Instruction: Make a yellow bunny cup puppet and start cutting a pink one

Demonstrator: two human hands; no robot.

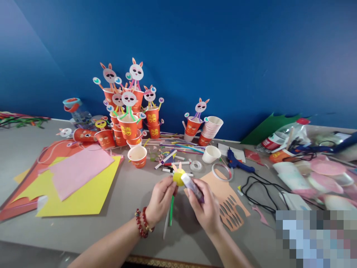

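Between the fingertips of my left hand (pixel 161 195) is a small yellow paper rabbit head (pixel 177 178) with pale pink ears. A glue stick (pixel 192 187) with a white tip and purplish body is gripped in my right hand (pixel 205 203); its white end meets or overlaps the yellow disc's right side, and I cannot tell whether it presses on it. Below my left hand a green straw (pixel 171 211) and a pale stick lie side by side. Peach paper (pixel 232 212) with leaf-shaped cutouts lies beside my right hand.
Red paper cups with rabbit figures (pixel 126 126) are stacked at the back left. Markers (pixel 166 159), a tape roll (pixel 195 165) and a white cup (pixel 211 154) lie ahead. A blue glue gun (pixel 237 162) with black cord sits right; coloured paper sheets (pixel 80 186) lie left.
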